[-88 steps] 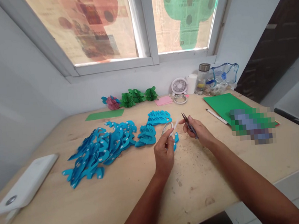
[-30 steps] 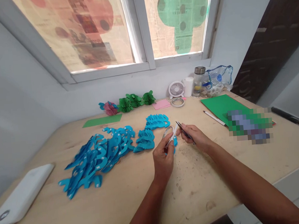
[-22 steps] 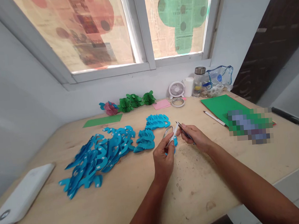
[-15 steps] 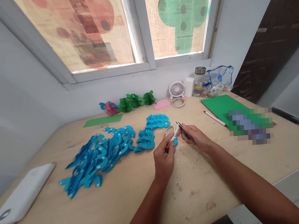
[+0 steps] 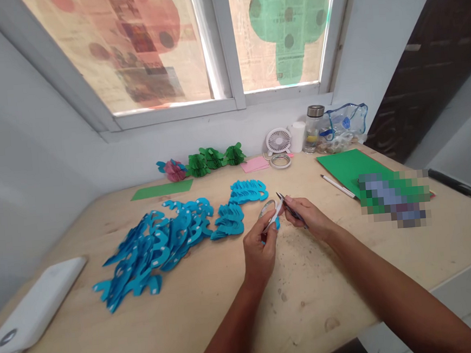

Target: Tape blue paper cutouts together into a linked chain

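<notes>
My left hand (image 5: pixel 260 246) is closed on a roll of tape (image 5: pixel 267 206), with a white strip (image 5: pixel 278 213) reaching up from its fingers. In my right hand (image 5: pixel 309 214) is a pair of dark, slim-pointed tweezers (image 5: pixel 294 211), the tips at the upper end of the strip. A small blue paper piece (image 5: pixel 278 223) shows partly behind the left fingers; the rest is hidden. To the left lies a heap of curved blue paper cut-outs (image 5: pixel 159 242), many bearing small white squares. Two neater blue stacks, a nearer one (image 5: pixel 227 221) and a farther one (image 5: pixel 248 192), sit beside it.
Along the wall stand folded green paper shapes (image 5: pixel 212 159), a small white fan (image 5: pixel 278 140), another tape roll (image 5: pixel 280 162) and a glass bottle (image 5: pixel 314 129). Green sheets (image 5: pixel 353 170) and a white pen (image 5: pixel 337 186) lie right. A white device (image 5: pixel 37 306) is at left.
The tweezer tips and the upper end of the white strip have shifted slightly, and the tips look a little more apart. Both hands keep nearly the same place.
</notes>
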Demonstrator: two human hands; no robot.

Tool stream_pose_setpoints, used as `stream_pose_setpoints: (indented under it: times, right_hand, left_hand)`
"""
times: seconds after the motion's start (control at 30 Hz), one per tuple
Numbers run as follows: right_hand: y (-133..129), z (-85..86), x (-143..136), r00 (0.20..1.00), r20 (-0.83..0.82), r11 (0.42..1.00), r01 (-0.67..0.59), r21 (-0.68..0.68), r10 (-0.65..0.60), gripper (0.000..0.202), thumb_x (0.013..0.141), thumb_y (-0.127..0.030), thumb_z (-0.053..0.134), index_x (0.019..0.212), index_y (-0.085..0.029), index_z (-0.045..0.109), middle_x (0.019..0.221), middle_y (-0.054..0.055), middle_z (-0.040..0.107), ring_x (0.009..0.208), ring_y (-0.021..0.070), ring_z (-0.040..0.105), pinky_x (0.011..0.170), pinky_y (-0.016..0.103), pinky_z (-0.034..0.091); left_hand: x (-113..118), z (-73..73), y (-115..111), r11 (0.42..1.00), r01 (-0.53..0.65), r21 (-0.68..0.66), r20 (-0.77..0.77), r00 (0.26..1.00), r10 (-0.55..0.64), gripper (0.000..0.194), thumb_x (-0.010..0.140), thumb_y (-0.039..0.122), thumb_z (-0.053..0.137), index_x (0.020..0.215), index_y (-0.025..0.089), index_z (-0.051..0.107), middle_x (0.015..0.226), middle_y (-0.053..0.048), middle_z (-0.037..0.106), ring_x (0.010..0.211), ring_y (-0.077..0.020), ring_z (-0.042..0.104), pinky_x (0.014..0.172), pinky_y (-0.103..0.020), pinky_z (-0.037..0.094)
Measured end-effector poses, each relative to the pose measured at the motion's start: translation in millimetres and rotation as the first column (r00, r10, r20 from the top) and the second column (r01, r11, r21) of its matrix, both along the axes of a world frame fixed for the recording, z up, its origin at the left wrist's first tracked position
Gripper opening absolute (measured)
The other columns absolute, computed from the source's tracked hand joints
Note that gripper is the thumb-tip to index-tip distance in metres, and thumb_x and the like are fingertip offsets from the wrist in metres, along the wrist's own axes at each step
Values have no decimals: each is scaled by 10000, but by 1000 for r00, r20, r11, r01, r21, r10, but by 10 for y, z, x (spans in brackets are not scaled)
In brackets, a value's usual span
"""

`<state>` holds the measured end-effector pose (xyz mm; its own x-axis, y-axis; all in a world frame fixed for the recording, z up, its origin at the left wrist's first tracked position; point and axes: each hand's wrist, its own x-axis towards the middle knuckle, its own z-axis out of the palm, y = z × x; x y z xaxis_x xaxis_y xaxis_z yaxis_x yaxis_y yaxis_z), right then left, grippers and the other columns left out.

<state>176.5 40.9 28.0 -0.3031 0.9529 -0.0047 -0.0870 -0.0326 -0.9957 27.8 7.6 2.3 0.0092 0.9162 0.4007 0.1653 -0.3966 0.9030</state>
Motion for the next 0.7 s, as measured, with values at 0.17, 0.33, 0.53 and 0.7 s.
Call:
stream_pose_setpoints:
  times: [0.17, 0.33, 0.53, 0.7]
  right_hand:
    - [11, 9, 1, 998, 54, 999, 23, 26, -24, 440, 803, -562, 459, 717, -147, 577, 405, -83, 336, 378, 55, 213, 405, 226, 129]
    - [24, -18, -6, 989, 111, 993, 88, 84, -97, 449, 796, -569, 464, 680, -148, 569, 409, -86, 298, 393, 58, 219, 416, 228, 143]
    - [29, -53, 3, 972, 192, 972, 91, 218, -134, 402, 820, -529, 459, 765, -150, 579, 481, -68, 350, 444, 71, 303, 445, 226, 210]
    - [51, -80, 25, 935, 292, 948, 111, 298, -201, 404, 831, -514, 451, 787, -140, 596, 519, -51, 388, 493, 84, 348, 481, 228, 262]
  left_hand:
    - [0, -6, -2, 1000, -1, -13, 5, 1000, 1, 298, 807, 264, 531, 1066, 169, 643, 907, -52, 687, 639, -107, 576, 564, -199, 450]
    - [-1, -2, 3, 1000, 4, -9, -13, 1000, -4, 320, 816, 255, 524, 1105, 166, 626, 977, -69, 686, 690, -117, 593, 589, -200, 454]
    - [0, 4, 5, 1000, -20, -6, 7, 1000, 20, 315, 808, 269, 535, 1092, 180, 637, 964, -67, 685, 659, -105, 578, 583, -196, 456]
    - [-4, -11, 2, 999, -37, -6, 24, 999, 37, 321, 812, 277, 530, 1104, 186, 627, 951, -57, 674, 626, -90, 541, 575, -192, 458]
